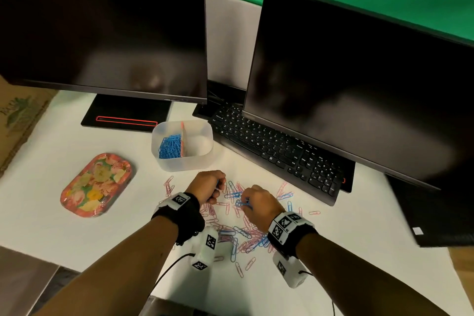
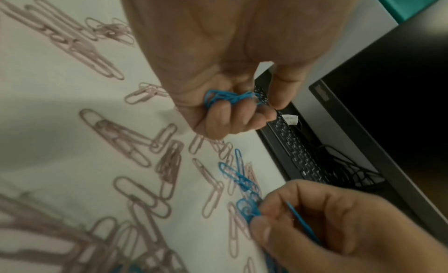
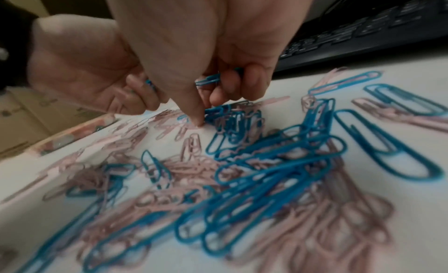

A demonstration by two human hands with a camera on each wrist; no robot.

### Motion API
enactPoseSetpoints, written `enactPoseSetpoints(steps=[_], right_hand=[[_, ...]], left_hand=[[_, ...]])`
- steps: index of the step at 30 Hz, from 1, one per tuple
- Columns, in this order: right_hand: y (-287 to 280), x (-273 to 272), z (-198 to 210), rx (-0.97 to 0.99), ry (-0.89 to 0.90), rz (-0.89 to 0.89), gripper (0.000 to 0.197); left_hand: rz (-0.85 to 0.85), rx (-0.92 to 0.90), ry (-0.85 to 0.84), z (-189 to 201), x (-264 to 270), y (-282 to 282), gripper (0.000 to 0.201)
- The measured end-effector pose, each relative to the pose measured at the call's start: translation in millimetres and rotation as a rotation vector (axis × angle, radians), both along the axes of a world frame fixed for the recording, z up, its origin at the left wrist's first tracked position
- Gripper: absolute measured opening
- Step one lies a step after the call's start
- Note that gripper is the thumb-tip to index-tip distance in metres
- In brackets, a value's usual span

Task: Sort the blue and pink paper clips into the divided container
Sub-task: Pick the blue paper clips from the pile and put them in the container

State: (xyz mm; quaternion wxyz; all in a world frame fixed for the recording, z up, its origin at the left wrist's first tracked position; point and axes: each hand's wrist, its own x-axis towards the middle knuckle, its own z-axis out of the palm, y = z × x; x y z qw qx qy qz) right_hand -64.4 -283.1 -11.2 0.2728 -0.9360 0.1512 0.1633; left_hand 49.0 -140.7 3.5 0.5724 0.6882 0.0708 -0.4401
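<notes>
Blue and pink paper clips (image 1: 238, 235) lie scattered on the white desk in front of me. The clear divided container (image 1: 198, 158) stands behind them, with blue clips (image 1: 169, 147) piled in its left compartment. My left hand (image 1: 216, 191) hovers over the pile, fingers curled round a bundle of blue clips (image 2: 230, 98). To its right, my right hand (image 1: 243, 204) is down on the pile. It holds blue clips (image 3: 211, 79) in its curled fingers and pinches another blue clip (image 2: 249, 208) at the table.
A floral oval tray (image 1: 96, 185) lies to the left. A black keyboard (image 1: 277, 146) runs diagonally right of the container, under the right monitor (image 1: 359, 84). The left monitor (image 1: 102, 23) stands behind the container. A cardboard box (image 1: 20, 120) is at the far left.
</notes>
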Motion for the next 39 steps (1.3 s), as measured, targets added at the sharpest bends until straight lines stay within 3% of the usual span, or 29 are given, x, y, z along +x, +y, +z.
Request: enactPoseSetpoints(steps=[3,7,10,14,17,20,26,30,34,39], right_hand=[[-6,-2,-1,0.081,-0.034,-0.076,0.009],[-13,-3,5,0.279,-0.054,-0.241,0.003],[-18,-1,13,0.577,-0.078,-0.441,0.015],[-24,-5,25,1.052,-0.073,-0.68,0.006],[-25,-10,30,1.22,-0.085,-0.744,0.006],[-25,-13,35,1.266,-0.083,-0.813,0.011],[-24,-20,40,1.276,-0.044,-0.849,0.024],[-20,-18,46,1.304,-0.021,-0.873,0.023],[-10,-8,57,1.341,-0.002,-0.842,0.02],[19,24,81,1.243,-0.022,-0.7,0.018]], left_hand=[[-0.08,0.085,-0.11,-1,-1,0,0.023],[-0.267,0.233,-0.422,-10,-4,1,0.018],[-0.41,0.31,-0.605,-14,-9,-2,0.007],[-0.669,0.457,-0.829,-18,-13,-7,0.008],[-0.725,0.499,-0.885,-20,-15,-9,0.008],[-0.733,0.496,-0.878,-18,-15,-9,0.008],[-0.451,0.28,-0.692,-11,-16,-1,0.008],[-0.314,0.07,-0.334,0,-16,5,0.018],[0.019,-0.211,0.103,7,-18,12,0.025],[0.235,-0.429,0.331,24,-19,22,0.03]])
